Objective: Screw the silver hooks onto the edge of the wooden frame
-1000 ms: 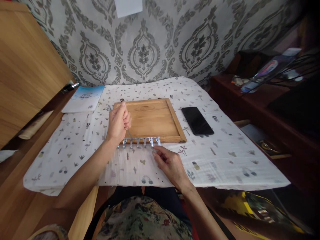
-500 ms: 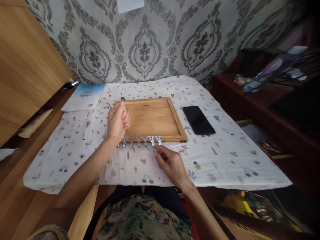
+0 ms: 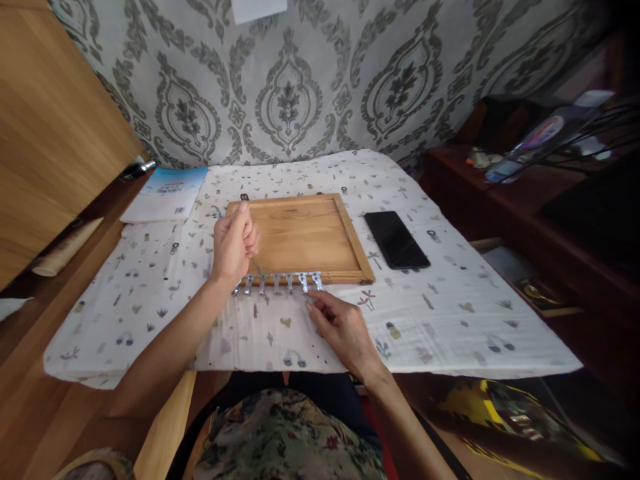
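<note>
My left hand [image 3: 233, 247] is closed around a screwdriver [image 3: 255, 263]; its handle is mostly hidden in the fist, and the thin shaft slants down to a metal hook rail [image 3: 283, 276]. The rail runs along the near edge of a framed wooden board [image 3: 305, 230], with several silver hooks hanging toward me. My right hand [image 3: 343, 327] rests at the rail's right end, its thumb and index finger drawn together at the lower end of a hook. The screw head under the screwdriver tip is too small to make out.
A black phone [image 3: 397, 240] lies right of the board. A blue and white booklet [image 3: 167, 193] lies at the back left of the patterned tablecloth [image 3: 450, 333]. On the right stands a dark red cabinet [image 3: 460, 180] with a plastic bottle [image 3: 547, 137] leaning over it.
Both hands keep almost the same place at the hook rail, the screwdriver still in the left fist. The whole view has shifted very slightly.
</note>
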Action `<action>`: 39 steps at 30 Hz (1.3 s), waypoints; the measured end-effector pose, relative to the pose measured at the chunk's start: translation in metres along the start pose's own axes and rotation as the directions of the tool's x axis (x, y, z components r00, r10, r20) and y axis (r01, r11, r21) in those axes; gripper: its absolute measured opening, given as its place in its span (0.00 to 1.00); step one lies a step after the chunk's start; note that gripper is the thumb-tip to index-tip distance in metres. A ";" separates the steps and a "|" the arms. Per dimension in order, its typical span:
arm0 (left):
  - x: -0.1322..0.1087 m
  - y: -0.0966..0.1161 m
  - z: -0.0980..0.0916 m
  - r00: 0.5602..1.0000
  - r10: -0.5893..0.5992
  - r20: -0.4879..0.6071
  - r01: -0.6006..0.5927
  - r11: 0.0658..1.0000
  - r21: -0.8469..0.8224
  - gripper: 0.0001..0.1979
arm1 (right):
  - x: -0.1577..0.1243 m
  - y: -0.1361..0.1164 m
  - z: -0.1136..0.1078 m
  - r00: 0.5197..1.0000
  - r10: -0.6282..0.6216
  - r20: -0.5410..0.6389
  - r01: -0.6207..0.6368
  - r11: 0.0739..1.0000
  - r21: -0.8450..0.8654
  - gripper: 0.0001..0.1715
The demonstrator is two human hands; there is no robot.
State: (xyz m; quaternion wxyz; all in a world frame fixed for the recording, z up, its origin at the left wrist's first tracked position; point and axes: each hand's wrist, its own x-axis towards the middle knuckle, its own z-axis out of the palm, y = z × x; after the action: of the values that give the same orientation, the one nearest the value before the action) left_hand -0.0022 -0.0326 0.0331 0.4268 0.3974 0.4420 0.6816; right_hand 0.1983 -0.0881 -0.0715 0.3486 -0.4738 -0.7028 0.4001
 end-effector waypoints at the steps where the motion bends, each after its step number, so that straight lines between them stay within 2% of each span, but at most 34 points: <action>1: -0.001 0.001 0.000 1.000 0.004 0.000 -0.004 1.000 0.003 0.35 | 0.000 0.000 0.000 1.000 -0.001 0.001 0.001 1.000 0.002 0.18; 12: -0.003 -0.003 0.000 0.999 0.010 0.043 -0.008 1.000 -0.029 0.35 | -0.001 0.000 0.000 1.000 0.017 0.011 -0.017 1.000 0.010 0.18; 15: -0.003 -0.005 -0.002 0.992 0.017 0.129 -0.012 0.999 -0.038 0.34 | -0.001 0.000 0.000 1.000 0.019 0.014 -0.019 1.000 0.009 0.19; 19: -0.001 -0.005 -0.003 0.958 -0.005 0.285 0.019 0.999 -0.044 0.34 | 0.000 -0.002 0.000 1.000 0.021 0.018 -0.021 1.000 0.012 0.19; 26: 0.005 -0.003 -0.003 0.919 -0.052 0.390 0.065 0.998 -0.022 0.35 | 0.000 -0.002 0.000 1.000 0.024 0.017 -0.024 0.999 0.024 0.19; 30: 0.004 -0.003 -0.002 0.930 -0.074 0.360 0.083 0.997 -0.010 0.34 | 0.000 -0.002 0.000 1.000 0.025 0.014 -0.025 1.000 0.010 0.20; 35: -0.003 0.001 -0.003 0.977 -0.009 0.211 0.016 0.999 -0.036 0.34 | 0.001 -0.003 0.000 1.000 0.028 0.011 -0.028 1.000 -0.006 0.19; 39: -0.008 0.006 -0.003 0.982 0.004 0.191 0.003 0.999 -0.036 0.34 | 0.000 -0.003 -0.001 1.000 0.023 0.004 -0.023 1.000 -0.004 0.18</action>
State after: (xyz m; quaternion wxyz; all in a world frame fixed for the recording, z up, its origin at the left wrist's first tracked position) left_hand -0.0039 -0.0425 0.0367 0.4742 0.4530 0.3867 0.6483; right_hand 0.1974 -0.0885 -0.0680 0.3415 -0.4815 -0.6989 0.4038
